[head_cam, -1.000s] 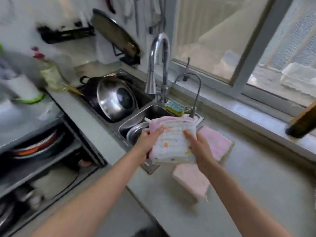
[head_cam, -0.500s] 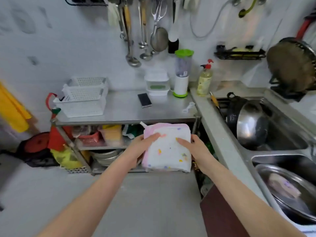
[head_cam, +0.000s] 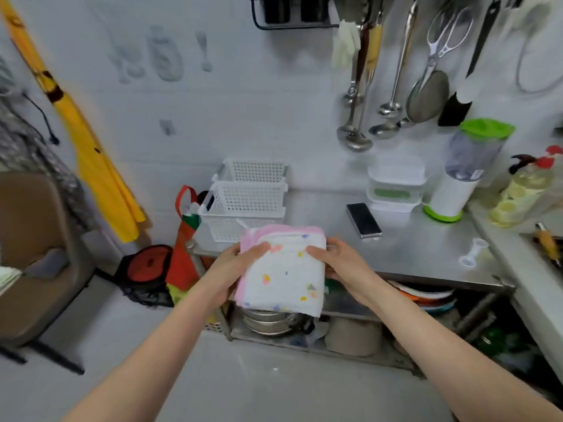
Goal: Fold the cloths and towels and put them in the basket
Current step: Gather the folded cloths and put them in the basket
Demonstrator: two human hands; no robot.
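Your left hand [head_cam: 240, 266] and right hand [head_cam: 338, 263] clamp opposite edges of the folded stack of pink and white spotted cloths [head_cam: 283, 269]. Folding done; dropping in remains. Stacked white perforated plastic baskets [head_cam: 246, 205] sit just beyond your grip, seemingly empty.

baskets [head_cam: 248, 202] left on table [head_cam: 426, 257], phone [head_cam: 364, 220] right of them

White cloth [head_cam: 286, 277] with coloured specks, pink towel [head_cam: 253, 236] beneath; white perforated baskets [head_cam: 243, 205].
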